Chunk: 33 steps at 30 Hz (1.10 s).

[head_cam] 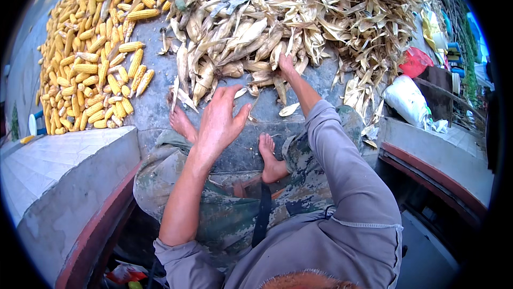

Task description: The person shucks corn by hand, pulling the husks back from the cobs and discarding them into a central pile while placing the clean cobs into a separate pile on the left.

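My right hand (286, 65) reaches to the near edge of a pile of unhusked corn ears (240, 36) and its fingers are on a dry-husked ear (277, 54); the fingertips are partly hidden, so its grip cannot be told. Nearer to me, my left hand (224, 116) hovers above the concrete floor, with fingers apart and nothing in it. Husked yellow corn cobs (86, 68) lie heaped at the left. Loose dry husks (360, 16) are piled at the right, against the unhusked ears.
My bare feet (269, 156) rest on the concrete between two low walls (80, 164). A stuffed white sack (406, 98) and a red plastic bag (416, 61) stand at the right. A loose cob (27, 139) lies at the far left.
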Motion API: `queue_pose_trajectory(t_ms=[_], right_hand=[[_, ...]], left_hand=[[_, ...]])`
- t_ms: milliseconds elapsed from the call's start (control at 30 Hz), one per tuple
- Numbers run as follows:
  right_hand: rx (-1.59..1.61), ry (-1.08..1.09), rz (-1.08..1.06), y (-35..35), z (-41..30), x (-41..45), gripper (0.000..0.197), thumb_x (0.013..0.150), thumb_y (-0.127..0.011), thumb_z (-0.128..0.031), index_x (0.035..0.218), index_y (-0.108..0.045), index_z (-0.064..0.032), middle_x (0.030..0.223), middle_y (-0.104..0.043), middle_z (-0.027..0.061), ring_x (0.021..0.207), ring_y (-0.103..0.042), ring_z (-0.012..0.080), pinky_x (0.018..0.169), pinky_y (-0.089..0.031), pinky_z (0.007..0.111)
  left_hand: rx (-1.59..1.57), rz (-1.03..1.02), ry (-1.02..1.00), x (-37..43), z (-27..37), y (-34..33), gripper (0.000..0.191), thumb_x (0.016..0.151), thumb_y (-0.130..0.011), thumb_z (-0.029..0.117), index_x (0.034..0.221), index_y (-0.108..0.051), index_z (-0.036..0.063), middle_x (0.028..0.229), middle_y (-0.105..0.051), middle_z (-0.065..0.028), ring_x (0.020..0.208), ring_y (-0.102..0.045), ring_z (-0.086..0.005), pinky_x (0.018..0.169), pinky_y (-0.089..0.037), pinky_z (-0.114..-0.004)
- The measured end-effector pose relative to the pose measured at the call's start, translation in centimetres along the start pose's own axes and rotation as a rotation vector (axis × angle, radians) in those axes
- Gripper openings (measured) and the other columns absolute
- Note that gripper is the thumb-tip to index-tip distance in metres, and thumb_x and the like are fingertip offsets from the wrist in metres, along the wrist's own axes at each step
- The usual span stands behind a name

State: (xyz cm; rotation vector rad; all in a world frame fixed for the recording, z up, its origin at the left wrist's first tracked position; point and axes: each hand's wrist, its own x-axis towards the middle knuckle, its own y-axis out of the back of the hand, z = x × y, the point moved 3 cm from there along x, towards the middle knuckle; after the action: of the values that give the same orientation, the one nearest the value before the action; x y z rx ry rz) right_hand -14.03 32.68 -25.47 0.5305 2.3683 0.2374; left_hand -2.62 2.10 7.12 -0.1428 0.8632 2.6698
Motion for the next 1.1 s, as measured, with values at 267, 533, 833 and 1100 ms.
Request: queue_pose_trajectory(t_ms=[267,533,833,1100], right_hand=[[0.466,-0.055,-0.484,-0.2,-3.2,-19.6,0.047,0.104,-0.045,-0.039,0.141,-0.047,-0.0087,0.128,-0.060,0.0073,0.112,-0.060,0.0230,0.091,-0.052,0.048],[0.488,0.192,-0.812,3.7,-8.1,-34.7,0.046,0.105,-0.049,-0.035,0.141,-0.044,-0.0074,0.130,-0.058,0.0075,0.117,-0.059,0.0206,0.097,-0.051,0.043],[0.234,0.406,-0.631,9.1,-6.2,-33.8,0.038,0.098,-0.063,-0.031,0.114,-0.063,0.0035,0.095,-0.067,0.0060,0.080,-0.064,0.0131,0.065,-0.056,0.027],[0.453,0.182,-0.519,10.3,-3.6,-33.8,0.027,0.095,-0.063,-0.021,0.105,-0.068,0.0034,0.096,-0.071,0.0099,0.078,-0.069,0.0167,0.066,-0.061,0.031]], left_hand=[[-0.061,0.034,0.001,2.0,-2.7,-1.3,0.050,0.088,-0.074,0.032,0.121,-0.062,-0.0044,0.098,-0.069,-0.0174,0.081,-0.071,-0.0238,0.072,-0.056,-0.035],[-0.363,-0.175,0.122,0.2,-1.8,-5.2,0.081,0.088,-0.067,0.059,0.134,-0.052,-0.0056,0.122,-0.064,-0.0172,0.110,-0.062,-0.0229,0.093,-0.051,-0.034],[-0.016,-0.295,-0.059,-6.8,-0.7,-8.5,0.067,0.083,-0.070,0.048,0.116,-0.054,-0.0069,0.106,-0.067,-0.0306,0.102,-0.066,-0.0413,0.087,-0.052,-0.045],[0.040,-0.134,-0.075,-10.1,-0.7,-10.0,0.063,0.077,-0.074,0.047,0.116,-0.057,0.0014,0.103,-0.068,-0.0272,0.098,-0.066,-0.0437,0.083,-0.051,-0.049]])
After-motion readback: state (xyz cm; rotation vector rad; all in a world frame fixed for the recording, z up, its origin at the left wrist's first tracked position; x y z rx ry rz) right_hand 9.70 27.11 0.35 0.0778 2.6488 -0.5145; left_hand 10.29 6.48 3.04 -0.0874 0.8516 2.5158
